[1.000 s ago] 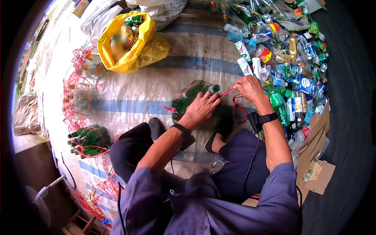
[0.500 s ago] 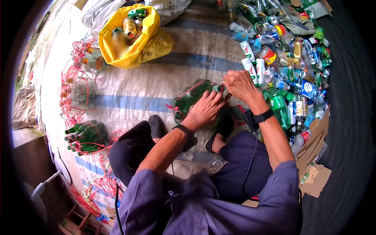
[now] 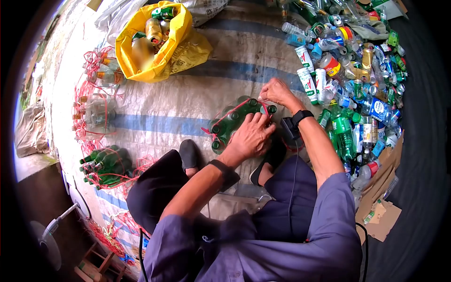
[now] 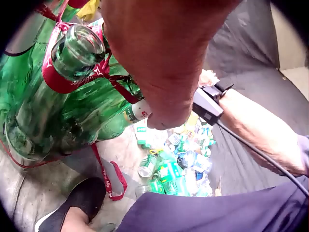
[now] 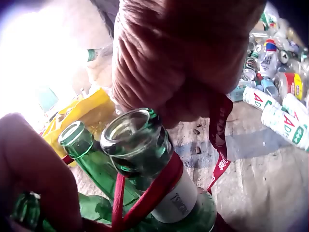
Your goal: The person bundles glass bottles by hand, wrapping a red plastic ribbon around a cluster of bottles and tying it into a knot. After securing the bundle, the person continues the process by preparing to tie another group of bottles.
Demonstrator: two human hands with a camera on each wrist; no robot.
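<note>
Green glass bottles (image 3: 225,123) stand bunched in front of the person, with red ribbon (image 5: 166,186) around their necks. Across their near right side rests the left hand (image 3: 252,135), its fingers spread over the bottles. The right hand (image 3: 278,92), just beyond the bundle's far right corner, pinches the ribbon, which hangs from its curled fingers in the right wrist view. Close beneath that hand (image 5: 178,63) is an open bottle mouth (image 5: 128,130). A loose ribbon end (image 4: 116,181) trails below the bundle in the left wrist view. The right fingertips are partly hidden.
A yellow bag (image 3: 176,56) of cans stands at the far left. Tied bottle bundles (image 3: 110,164) line the left side. Bottles and cans (image 3: 345,127) are heaped at right, beside cardboard (image 3: 383,221). The person's shoes (image 3: 189,154) are close to the bundle.
The right hand has drawn in from the right, then moved to the far side of the corner bottle with the ribbon. The left hand has stayed on the bottles.
</note>
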